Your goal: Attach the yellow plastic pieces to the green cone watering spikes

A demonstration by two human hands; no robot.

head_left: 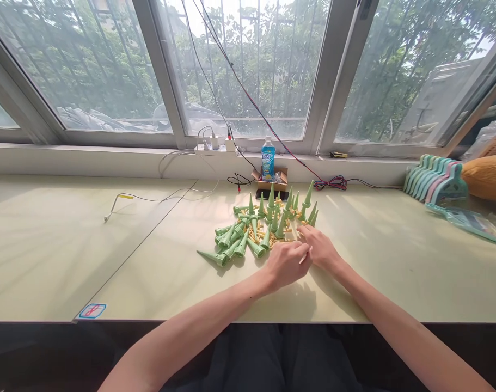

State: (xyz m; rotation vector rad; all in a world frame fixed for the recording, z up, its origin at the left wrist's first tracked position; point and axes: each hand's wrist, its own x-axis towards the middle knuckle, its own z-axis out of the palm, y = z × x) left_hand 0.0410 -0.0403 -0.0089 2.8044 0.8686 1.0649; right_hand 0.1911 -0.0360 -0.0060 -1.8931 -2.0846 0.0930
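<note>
Several green cone-shaped spikes (240, 243) lie and stand in a pile on the pale table (395, 272), some upright, others on their sides. Small yellow pieces (253, 231) are scattered among them. My left hand (287, 263) is closed in front of the pile's right part; whatever its fingers hold is too small or hidden to name. Touching it on the right, my right hand (319, 245) has its fingers bent toward the pile's right edge, by some yellow pieces, and what lies between the fingertips cannot be made out.
Behind the pile are a dark phone (264, 194), a small cardboard box (283, 177) and a blue bottle (268, 159). Cables (333, 183) lie along the sill. Pastel hangers (435, 177) stand at the right. A thin wire (149, 200) crosses the left side.
</note>
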